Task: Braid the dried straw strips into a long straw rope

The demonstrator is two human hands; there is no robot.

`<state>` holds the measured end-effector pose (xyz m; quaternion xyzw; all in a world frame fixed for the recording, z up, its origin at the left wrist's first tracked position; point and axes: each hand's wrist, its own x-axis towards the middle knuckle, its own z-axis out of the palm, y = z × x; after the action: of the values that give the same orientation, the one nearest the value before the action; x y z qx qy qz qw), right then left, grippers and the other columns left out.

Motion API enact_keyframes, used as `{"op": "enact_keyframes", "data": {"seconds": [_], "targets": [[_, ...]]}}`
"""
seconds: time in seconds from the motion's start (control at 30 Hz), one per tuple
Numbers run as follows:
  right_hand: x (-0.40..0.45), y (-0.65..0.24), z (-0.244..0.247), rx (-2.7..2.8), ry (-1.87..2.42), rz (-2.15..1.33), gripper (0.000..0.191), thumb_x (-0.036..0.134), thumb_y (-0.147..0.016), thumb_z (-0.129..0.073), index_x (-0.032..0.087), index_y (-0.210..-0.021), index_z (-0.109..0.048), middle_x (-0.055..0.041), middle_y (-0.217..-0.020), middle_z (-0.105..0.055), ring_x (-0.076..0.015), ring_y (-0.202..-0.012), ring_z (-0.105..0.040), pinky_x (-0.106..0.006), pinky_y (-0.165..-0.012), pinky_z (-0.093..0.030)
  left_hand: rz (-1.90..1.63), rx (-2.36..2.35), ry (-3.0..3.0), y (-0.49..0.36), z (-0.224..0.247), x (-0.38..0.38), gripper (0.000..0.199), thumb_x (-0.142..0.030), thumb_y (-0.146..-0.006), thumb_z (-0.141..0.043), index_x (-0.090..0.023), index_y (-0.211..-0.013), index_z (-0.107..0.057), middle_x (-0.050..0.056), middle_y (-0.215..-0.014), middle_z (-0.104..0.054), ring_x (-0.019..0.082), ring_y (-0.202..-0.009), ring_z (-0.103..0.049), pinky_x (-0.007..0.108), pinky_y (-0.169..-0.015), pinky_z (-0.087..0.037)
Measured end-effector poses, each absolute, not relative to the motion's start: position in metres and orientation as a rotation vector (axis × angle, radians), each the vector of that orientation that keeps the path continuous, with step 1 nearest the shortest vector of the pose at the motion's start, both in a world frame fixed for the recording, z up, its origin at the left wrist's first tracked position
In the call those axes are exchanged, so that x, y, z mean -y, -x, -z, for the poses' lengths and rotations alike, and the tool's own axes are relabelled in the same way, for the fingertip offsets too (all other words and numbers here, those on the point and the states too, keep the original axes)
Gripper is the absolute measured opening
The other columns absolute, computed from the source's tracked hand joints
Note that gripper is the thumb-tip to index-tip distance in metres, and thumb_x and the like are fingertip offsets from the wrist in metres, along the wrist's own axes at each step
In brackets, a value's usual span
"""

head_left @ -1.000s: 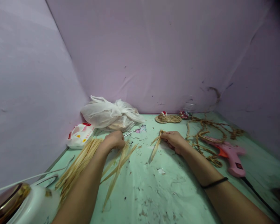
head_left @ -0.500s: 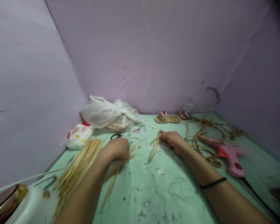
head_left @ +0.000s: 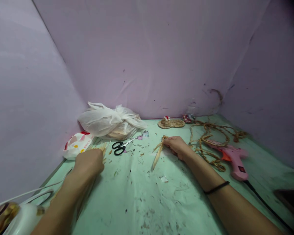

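My right hand (head_left: pixel 176 146) is closed in a pinch on a small braid of dried leaf strips (head_left: pixel 158 153). Its loose ends hang left and down from my fingertips, just above the green tabletop. On the left side, my left hand (head_left: pixel 91 162) is closed over a bundle of pale dried leaf strips (head_left: pixel 103 148). Only some strip ends show past my knuckles; hand and forearm hide most of the bundle, and my fingertips are out of sight. Black-handled scissors (head_left: pixel 121 147) lie partly open to the right of that hand.
A knotted white plastic bag (head_left: pixel 107 120) and a tissue pack (head_left: pixel 77 147) stand at the back left. A small woven slipper (head_left: pixel 171 123) lies against the back wall. Right are braided cord (head_left: pixel 208 137) and a pink glue gun (head_left: pixel 237 161) with a black cable. A white-and-gold object (head_left: pixel 26 218) sits front left.
My left hand has moved left with the loose strips, from the table's middle onto the bundle, uncovering the scissors. My right hand still holds the braid. The whole view has shifted slightly.
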<state>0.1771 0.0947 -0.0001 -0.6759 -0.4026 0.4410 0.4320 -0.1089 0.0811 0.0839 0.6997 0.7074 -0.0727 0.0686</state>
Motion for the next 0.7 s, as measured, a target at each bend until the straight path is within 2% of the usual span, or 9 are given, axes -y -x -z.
{"op": "enact_keyframes", "data": {"seconds": [0.1,0.27,0.33,0.4,0.5,0.7], "targets": [[-0.094,-0.176,-0.001,0.991,1.691,-1.108,0.020,0.019,-0.061,-0.053,0.018,-0.046,-0.039,0.0090,-0.030,-0.024,-0.0036,-0.026,-0.018,-0.021,-0.029,-0.009,0.434,-2.331,-2.238,0.123,-0.102,-0.084,0.010,-0.012,-0.058,-0.047,-0.018,-0.057,-0.055,0.011,-0.068,-0.056,0.029,-0.075,-0.053,0.035,-0.059,-0.038],[-0.096,-0.178,-0.003,0.958,1.656,-1.187,0.021,0.018,-0.062,-0.053,0.018,-0.047,-0.039,0.0091,-0.031,-0.024,-0.0032,-0.026,-0.017,-0.021,-0.031,-0.008,-0.015,-2.361,-2.605,0.096,-0.124,-0.078,0.022,-0.021,-0.069,-0.041,-0.020,-0.063,-0.062,0.009,-0.086,-0.058,0.026,-0.086,-0.048,0.031,-0.062,-0.035],[-0.096,-0.181,-0.004,0.937,1.628,-1.257,0.019,0.018,-0.062,-0.053,0.017,-0.049,-0.040,0.0093,-0.031,-0.024,-0.0029,-0.027,-0.016,-0.021,-0.031,-0.008,-0.163,-2.242,-2.611,0.071,-0.123,-0.082,0.025,-0.024,-0.072,-0.038,-0.018,-0.066,-0.062,0.007,-0.080,-0.059,0.019,-0.071,-0.050,0.027,-0.058,-0.033],[-0.097,-0.185,-0.004,0.915,1.589,-1.324,0.016,0.017,-0.062,-0.053,0.016,-0.051,-0.042,0.0091,-0.033,-0.026,-0.0026,-0.027,-0.017,-0.020,-0.031,-0.007,-0.144,-1.937,-2.557,0.042,-0.111,-0.091,0.023,-0.025,-0.070,-0.041,-0.016,-0.066,-0.062,0.005,-0.064,-0.058,0.014,-0.058,-0.048,0.025,-0.056,-0.032],[-0.098,-0.189,-0.003,0.900,1.537,-1.378,0.014,0.017,-0.061,-0.054,0.016,-0.052,-0.043,0.0091,-0.036,-0.029,-0.0019,-0.028,-0.017,-0.019,-0.032,-0.007,-0.195,-1.563,-2.546,-0.001,-0.081,-0.111,0.020,-0.023,-0.065,-0.046,-0.017,-0.067,-0.065,0.005,-0.062,-0.060,0.015,-0.059,-0.050,0.024,-0.055,-0.032],[-0.099,-0.193,-0.001,0.952,1.488,-1.372,0.010,0.019,-0.061,-0.053,0.015,-0.054,-0.046,0.0092,-0.038,-0.031,-0.0019,-0.029,-0.018,-0.019,-0.031,-0.008,-0.177,-1.513,-2.439,-0.043,-0.040,-0.137,0.022,-0.017,-0.057,-0.048,-0.016,-0.066,-0.067,0.008,-0.065,-0.062,0.016,-0.058,-0.051,0.024,-0.052,-0.031]]}}
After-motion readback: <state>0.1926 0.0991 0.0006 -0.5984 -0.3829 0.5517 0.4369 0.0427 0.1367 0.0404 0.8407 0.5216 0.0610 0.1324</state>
